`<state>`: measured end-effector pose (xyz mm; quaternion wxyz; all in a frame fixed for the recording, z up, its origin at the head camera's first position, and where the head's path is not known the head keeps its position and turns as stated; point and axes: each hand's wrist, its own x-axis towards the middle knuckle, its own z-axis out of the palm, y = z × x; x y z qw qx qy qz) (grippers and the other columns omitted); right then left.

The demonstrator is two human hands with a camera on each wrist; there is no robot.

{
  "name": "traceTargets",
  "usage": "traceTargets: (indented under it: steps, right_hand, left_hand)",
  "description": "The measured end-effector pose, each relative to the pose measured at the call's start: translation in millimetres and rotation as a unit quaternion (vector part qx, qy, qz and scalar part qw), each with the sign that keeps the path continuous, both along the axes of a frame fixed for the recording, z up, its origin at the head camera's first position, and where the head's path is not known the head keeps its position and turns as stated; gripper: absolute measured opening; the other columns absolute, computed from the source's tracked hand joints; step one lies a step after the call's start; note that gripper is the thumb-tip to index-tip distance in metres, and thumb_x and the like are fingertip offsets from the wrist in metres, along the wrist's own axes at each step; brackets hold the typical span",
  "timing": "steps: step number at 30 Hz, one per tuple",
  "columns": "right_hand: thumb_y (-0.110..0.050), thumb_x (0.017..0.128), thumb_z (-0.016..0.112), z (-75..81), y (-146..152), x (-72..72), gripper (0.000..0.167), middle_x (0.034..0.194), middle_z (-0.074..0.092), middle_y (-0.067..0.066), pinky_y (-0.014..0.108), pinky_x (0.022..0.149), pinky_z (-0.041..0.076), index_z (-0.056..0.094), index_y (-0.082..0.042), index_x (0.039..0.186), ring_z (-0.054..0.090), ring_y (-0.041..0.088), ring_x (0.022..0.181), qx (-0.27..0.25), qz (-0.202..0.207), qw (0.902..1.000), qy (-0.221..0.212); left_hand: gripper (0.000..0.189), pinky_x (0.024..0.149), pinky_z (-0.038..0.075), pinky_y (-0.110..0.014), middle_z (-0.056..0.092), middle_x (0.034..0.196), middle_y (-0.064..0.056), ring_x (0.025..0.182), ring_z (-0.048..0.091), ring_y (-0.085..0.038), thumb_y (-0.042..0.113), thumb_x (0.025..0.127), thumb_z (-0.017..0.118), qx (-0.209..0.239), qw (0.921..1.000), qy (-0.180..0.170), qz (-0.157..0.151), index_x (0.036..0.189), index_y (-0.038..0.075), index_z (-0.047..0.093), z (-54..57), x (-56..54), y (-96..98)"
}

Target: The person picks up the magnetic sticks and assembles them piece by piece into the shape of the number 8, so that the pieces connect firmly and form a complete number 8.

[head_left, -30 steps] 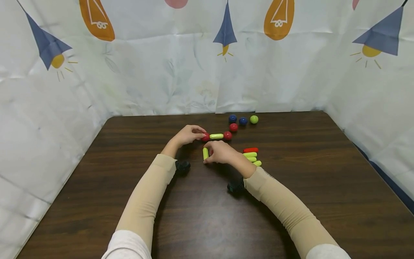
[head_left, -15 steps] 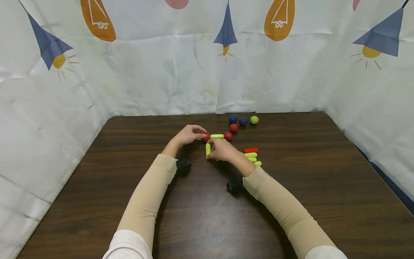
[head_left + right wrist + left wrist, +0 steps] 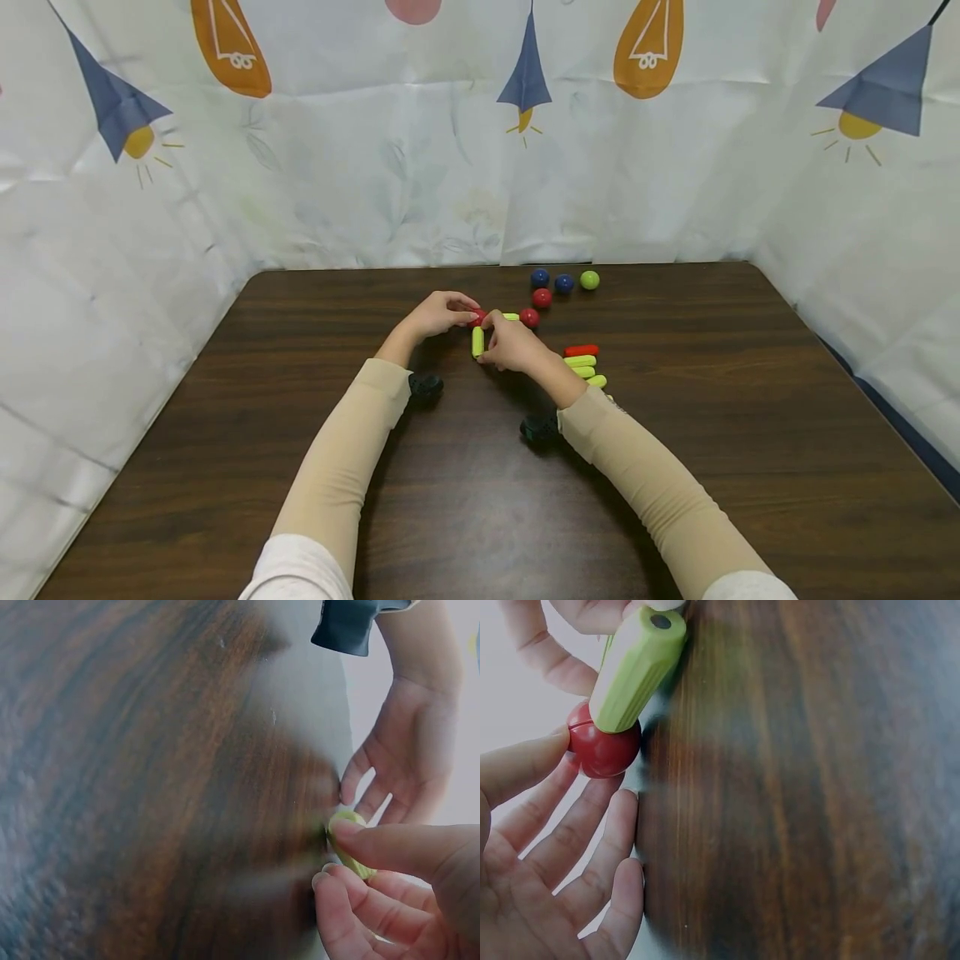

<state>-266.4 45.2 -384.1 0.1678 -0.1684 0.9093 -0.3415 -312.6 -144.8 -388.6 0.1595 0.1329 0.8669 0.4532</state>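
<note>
A person's two bare hands were close together over the far middle of a dark wooden table [image 3: 225,467]. The left hand [image 3: 441,314] pinched a red ball [image 3: 604,754] between thumb and fingers, its remaining fingers loosely spread. The right hand [image 3: 513,343] pinched a yellow-green rod [image 3: 477,342] that pointed from near to far, its far end at the ball's near side; whether the two were firmly joined could not be told. A second rod [image 3: 512,317], partly hidden by the right hand, reached rightward to another red ball [image 3: 528,318]. The likeliest slip was at that crowded corner: a slanted push on the rod could have rolled the held ball out of its grip, and the right fingers, so near the second rod, could have knocked it askew. A careless sweep of the right forearm might also have scattered the red rod [image 3: 581,351] and yellow-green sticks [image 3: 580,361] lying just beside it on the right. Farther off, a third red ball [image 3: 542,298], two blue balls [image 3: 564,284] and a green ball [image 3: 589,280] sat toward the far edge, below a pale cloth backdrop [image 3: 360,192], where a nudge might have sent one rolling away. Space there was tight; the roomiest stretches for moving lay nearer the person and out to the left, with both side edges well apart from the hands.
</note>
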Motion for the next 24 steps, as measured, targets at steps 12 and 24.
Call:
traceTargets:
  steps: [12,24]
  right_hand:
    - [-0.011,0.092,0.079,3.1,1,-0.1,0.05,0.085,0.066,0.011,0.029,0.063,0.054,0.05,0.0,0.131,0.063,0.019,0.062,0.009,-0.005,0.9999,-0.008]
    - [-0.012,0.096,0.074,19.1,23,-5.6,0.04,0.093,0.071,0.009,0.03,0.068,0.054,0.062,0.0,0.132,0.065,0.018,0.068,0.025,0.044,0.9982,0.031]
  left_hand:
    - [0.035,0.089,0.048,-0.043,0.066,0.129,-0.018,0.115,0.063,-0.033,0.02,0.103,0.063,-0.005,1.0,0.005,0.0,0.133,0.001,0.066,1.1,2.0,0.4]
    - [0.034,0.082,0.047,-0.037,0.069,0.125,-0.018,0.112,0.065,-0.033,0.02,0.103,0.064,-0.005,1.0,0.006,0.002,0.131,0.001,0.066,1.5,1.8,0.1]
